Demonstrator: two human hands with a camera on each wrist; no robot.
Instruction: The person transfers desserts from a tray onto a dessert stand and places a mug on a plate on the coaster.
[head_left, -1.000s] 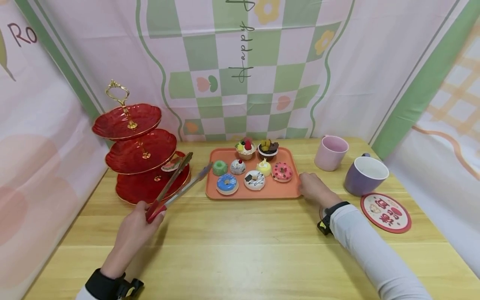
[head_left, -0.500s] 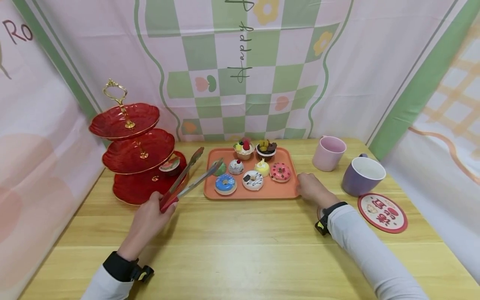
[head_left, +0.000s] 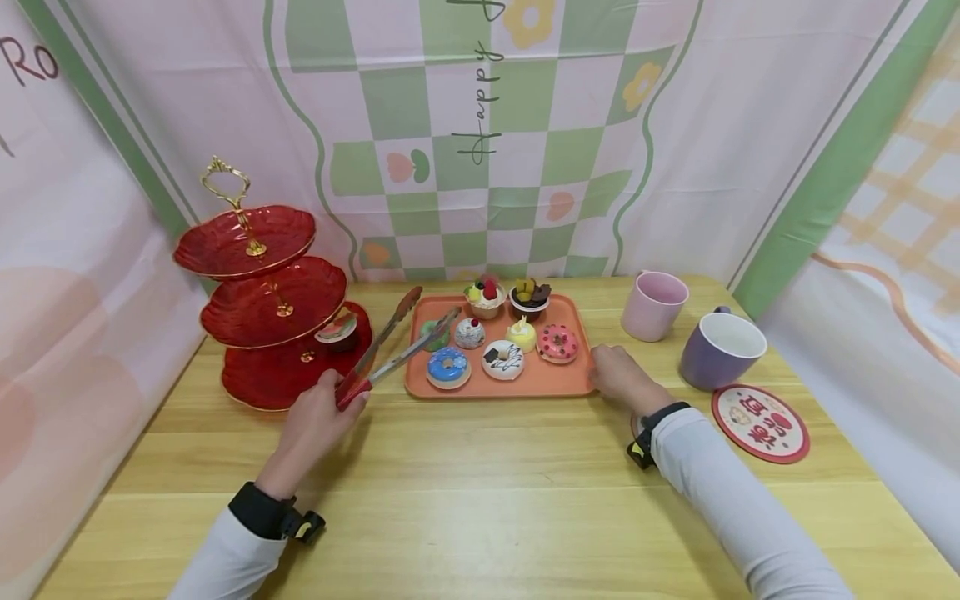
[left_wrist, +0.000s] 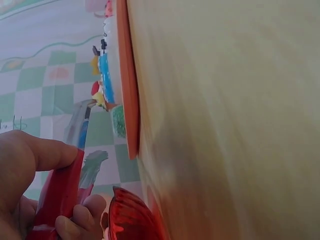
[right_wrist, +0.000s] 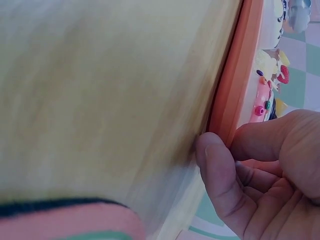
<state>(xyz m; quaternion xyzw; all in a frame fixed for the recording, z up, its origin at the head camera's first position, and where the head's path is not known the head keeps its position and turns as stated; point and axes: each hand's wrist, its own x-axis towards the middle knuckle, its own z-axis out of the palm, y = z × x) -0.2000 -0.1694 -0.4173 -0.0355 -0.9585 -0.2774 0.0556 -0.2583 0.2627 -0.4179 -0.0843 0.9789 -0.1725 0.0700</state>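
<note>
Red-handled tongs [head_left: 409, 352] are gripped in my left hand [head_left: 318, 423], their arms spread with nothing between. One tip hangs over or near the green ring-shaped cake [head_left: 435, 335] at the left end of the orange tray [head_left: 543, 383]; contact cannot be told. The tray also bears a blue donut [head_left: 448, 379], a white donut [head_left: 501, 371], a pink donut [head_left: 557, 352], small cakes and two cupcakes [head_left: 484, 302]. My right hand [head_left: 624, 382] pinches the tray's near right corner, thumb and finger on its rim [right_wrist: 235, 95]. Left of the tongs, a cupcake [head_left: 337, 335] sits on the red tiered stand's bottom plate [head_left: 262, 383].
The three-tier red stand [head_left: 247, 242] has a gold handle on top. At the right are a pink mug [head_left: 651, 312], a purple mug [head_left: 716, 358] and a round coaster [head_left: 760, 423]. Another coaster lies partly hidden under my right wrist. A patterned cloth [head_left: 480, 192] hangs behind.
My left hand has carried the spread tongs rightward, from beside the stand's bottom plate to the tray's left end. My right hand stays on the tray corner; the view has shifted slightly.
</note>
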